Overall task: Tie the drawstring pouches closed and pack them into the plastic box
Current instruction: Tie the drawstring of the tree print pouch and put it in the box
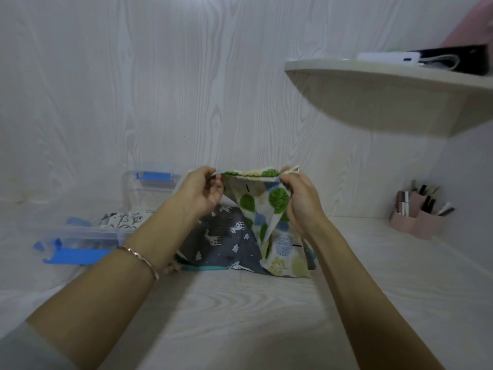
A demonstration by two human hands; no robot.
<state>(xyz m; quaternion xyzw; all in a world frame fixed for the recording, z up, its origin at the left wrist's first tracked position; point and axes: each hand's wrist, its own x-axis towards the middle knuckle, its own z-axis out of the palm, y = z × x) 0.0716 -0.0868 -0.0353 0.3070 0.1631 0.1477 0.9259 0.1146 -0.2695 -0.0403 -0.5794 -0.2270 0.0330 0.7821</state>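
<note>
I hold a white pouch printed with green trees [266, 209] up above the desk by its top edge. My left hand [204, 190] pinches the left end of that edge and my right hand [298, 198] pinches the right end, where a cream drawstring loop sticks out. The pouch hangs down onto a dark grey pouch with white animals [226, 241] lying flat on the desk. To the left stands the clear plastic box [88, 233] with blue latches, and a patterned pouch [125, 217] lies inside it.
The box's clear lid with a blue clip [152, 180] leans against the back wall. A pink organiser with pens and cosmetics [418, 212] sits at the right. A rounded shelf [386, 97] juts out overhead on the right, carrying dark and white items.
</note>
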